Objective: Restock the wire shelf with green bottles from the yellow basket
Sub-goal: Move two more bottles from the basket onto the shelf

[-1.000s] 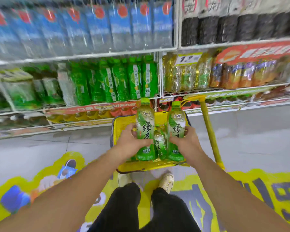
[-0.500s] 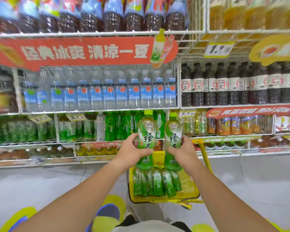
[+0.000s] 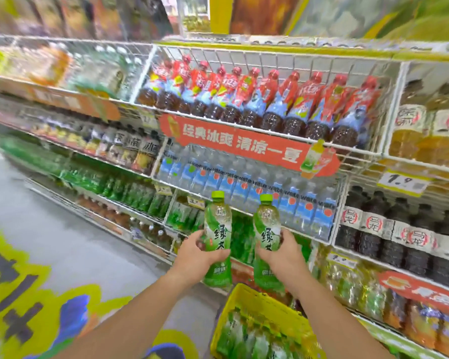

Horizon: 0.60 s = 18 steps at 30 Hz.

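Gripping green bottles (image 3: 217, 235) (image 3: 267, 233), hands (image 3: 196, 253) (image 3: 284, 251) before wire shelf (image 3: 270, 60)

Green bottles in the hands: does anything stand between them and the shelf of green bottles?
Nothing visible does. The left bottle and right bottle are held up facing it, where shelved bottles already stand in front.

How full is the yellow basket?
Partly full: several green bottles lie inside the yellow basket, below its rim.

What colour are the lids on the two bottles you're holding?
Lime green, both the left cap and the right cap. The head view shows them clearly.
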### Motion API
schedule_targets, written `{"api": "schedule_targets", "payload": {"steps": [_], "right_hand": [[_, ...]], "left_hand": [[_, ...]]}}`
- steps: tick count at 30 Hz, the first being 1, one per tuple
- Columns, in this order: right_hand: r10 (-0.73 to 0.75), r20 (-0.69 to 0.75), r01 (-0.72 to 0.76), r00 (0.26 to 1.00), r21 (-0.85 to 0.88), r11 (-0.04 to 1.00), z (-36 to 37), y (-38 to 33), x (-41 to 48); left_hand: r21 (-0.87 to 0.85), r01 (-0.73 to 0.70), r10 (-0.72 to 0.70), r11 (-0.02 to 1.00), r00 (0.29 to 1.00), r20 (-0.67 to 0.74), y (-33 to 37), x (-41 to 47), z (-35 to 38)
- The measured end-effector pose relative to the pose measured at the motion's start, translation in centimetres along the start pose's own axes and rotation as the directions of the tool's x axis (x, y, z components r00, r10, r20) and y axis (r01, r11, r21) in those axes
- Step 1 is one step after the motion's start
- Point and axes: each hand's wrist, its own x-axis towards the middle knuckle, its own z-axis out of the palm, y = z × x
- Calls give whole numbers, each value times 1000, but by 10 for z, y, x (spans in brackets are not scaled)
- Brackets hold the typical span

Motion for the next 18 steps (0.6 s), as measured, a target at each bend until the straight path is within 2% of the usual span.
{"api": "schedule_targets", "payload": {"steps": [6,11,18], "right_hand": [[-83,183,87,980,-13,996,65,-31,-15],[-130,337,151,932,-35,988,128,-64,-34],[-212,465,260,859,-41,965,223,-113,-51]], "left_hand": [[-107,-14,-13,994,968,-252,6,-57,-68],[-139,-49,-10,989,920,-392,2,-94,-134],[-192,-59,-60,980,826,-561,-7,-125,-220]]}}
